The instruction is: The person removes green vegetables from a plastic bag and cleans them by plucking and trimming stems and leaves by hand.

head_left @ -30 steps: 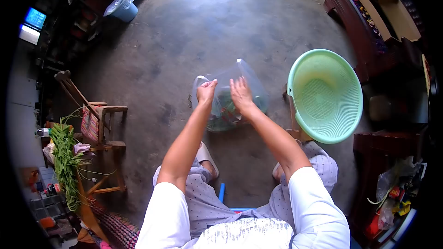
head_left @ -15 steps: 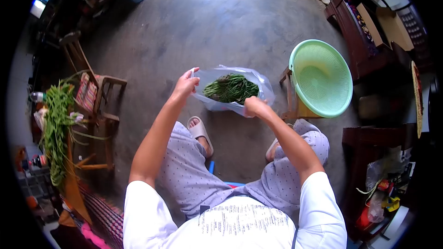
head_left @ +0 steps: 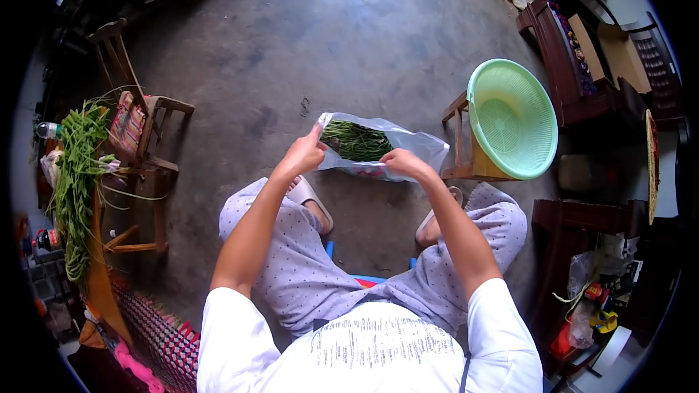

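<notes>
A translucent plastic bag (head_left: 419,147) lies on the floor in front of my feet, its mouth spread open. Dark green stalks (head_left: 357,141) fill its left and middle part. My left hand (head_left: 304,154) is at the bag's left edge, fingers closed on the plastic with the index finger stretched along it. At the near rim, right of the stalks, my right hand (head_left: 405,163) pinches the bag. Both hands are level with each other, one on each side of the greens.
A green plastic basket (head_left: 513,120) rests on a wooden stool (head_left: 459,135) at the right. On the left, leafy greens (head_left: 81,167) lie beside a wooden chair (head_left: 156,113). Dark wooden furniture (head_left: 561,94) lines the right side.
The bag first stood upright and gathered; its mouth has since opened wide, showing the greens. Over the last half second, my left hand moved slightly nearer and the bag's right side stretched rightward.
</notes>
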The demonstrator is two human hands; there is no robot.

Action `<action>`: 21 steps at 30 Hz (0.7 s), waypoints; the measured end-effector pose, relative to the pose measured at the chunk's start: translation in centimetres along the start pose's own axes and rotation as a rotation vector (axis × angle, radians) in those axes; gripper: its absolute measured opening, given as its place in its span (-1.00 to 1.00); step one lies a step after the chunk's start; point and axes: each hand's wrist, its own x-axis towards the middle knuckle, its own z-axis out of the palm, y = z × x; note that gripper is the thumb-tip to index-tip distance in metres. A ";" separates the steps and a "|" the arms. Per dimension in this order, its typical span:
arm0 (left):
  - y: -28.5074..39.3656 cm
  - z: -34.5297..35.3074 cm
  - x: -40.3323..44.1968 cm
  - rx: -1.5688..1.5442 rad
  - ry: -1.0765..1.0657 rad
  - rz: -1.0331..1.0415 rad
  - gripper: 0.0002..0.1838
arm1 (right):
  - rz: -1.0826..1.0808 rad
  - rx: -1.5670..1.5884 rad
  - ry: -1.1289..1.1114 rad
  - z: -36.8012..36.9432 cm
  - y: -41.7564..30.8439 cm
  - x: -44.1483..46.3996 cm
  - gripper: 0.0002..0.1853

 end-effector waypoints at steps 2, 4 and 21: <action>0.8 0.0 -0.3 0.020 0.001 0.023 -0.22 | -0.070 -0.321 -0.148 0.4 -4.1 1.1 -0.63; 1.6 -0.5 -0.4 0.096 0.031 0.092 -0.22 | -0.279 -0.317 0.070 3.6 -3.9 5.5 -0.58; 3.7 -2.1 -0.9 0.121 0.084 0.188 -0.17 | -0.232 -0.456 0.201 9.4 1.4 14.3 -0.39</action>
